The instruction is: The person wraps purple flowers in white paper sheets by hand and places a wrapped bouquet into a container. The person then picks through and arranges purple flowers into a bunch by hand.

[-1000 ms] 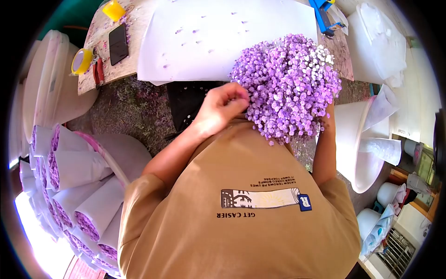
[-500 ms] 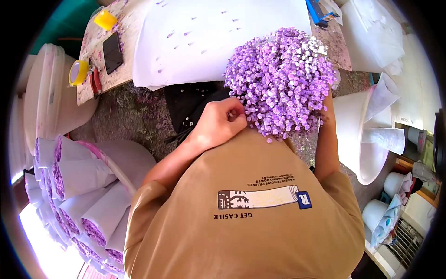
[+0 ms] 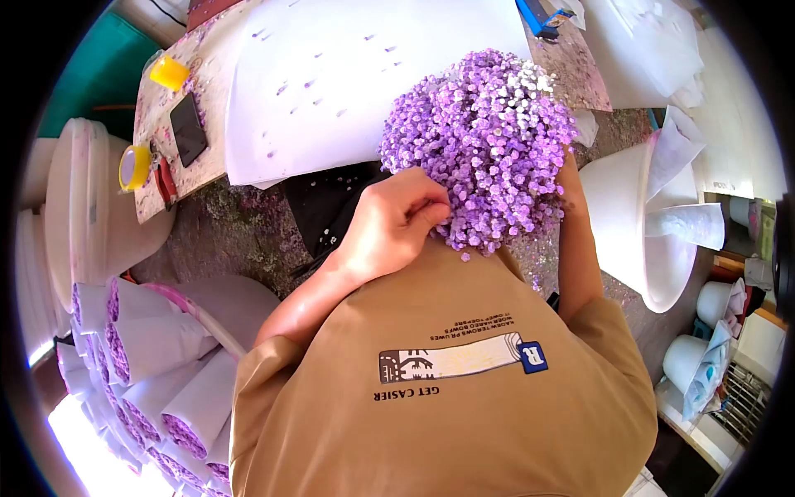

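A full bunch of purple baby's breath (image 3: 476, 153), with a white patch at its upper right, stands before my chest. My left hand (image 3: 396, 217) is at its lower left edge, thumb and fingertips pinched together against the blossoms. Whatever lies between those fingertips is too small to make out. My right forearm (image 3: 580, 228) reaches up behind the bunch's right side. Blossoms cover the right hand and the stems, though the bunch is held up on that side.
Ahead, a white sheet (image 3: 331, 91) with scattered petals covers the table. A phone (image 3: 188, 130), red-handled pliers (image 3: 166, 180) and yellow tape rolls (image 3: 134, 167) lie at left. Paper-wrapped purple bunches (image 3: 157, 340) fill the lower left. A white tub (image 3: 617, 219) stands at right.
The view has shifted slightly, so the table and flowers sit a little further left. My left hand has turned and its pinching fingers have moved closer onto the blossoms.
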`<state>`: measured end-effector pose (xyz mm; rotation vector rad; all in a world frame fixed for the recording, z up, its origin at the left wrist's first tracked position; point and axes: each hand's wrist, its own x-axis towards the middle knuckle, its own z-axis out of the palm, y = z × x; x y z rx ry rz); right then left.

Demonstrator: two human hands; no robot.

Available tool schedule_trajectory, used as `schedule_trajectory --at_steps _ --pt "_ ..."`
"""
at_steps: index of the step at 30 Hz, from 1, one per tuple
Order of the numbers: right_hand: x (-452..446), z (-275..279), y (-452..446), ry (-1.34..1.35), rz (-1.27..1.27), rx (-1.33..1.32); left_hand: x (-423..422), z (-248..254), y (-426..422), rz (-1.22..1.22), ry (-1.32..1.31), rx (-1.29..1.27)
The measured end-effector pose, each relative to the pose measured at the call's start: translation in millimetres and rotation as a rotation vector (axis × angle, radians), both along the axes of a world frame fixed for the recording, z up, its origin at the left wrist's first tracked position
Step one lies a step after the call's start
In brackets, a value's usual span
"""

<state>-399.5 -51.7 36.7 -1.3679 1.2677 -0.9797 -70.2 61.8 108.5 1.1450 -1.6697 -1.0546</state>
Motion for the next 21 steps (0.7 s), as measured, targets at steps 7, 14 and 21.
schedule_trajectory --at_steps 7,14,21 --pt "-9.7 -15.2 -5.3 0.058 0.042 -0.039 -5.7 23.3 -22.2 -0.097 0.323 0.313" --pt "-7.1 -14.9 -0.7 0.003 0.056 -0.118 -27.4 19.6 -21.3 0.107 -0.300 -0.279" --pt "-11.4 -14.1 -5.9 0.159 0.074 -0.082 -26.7 13.5 -24.5 0.089 -0.276 -0.307"
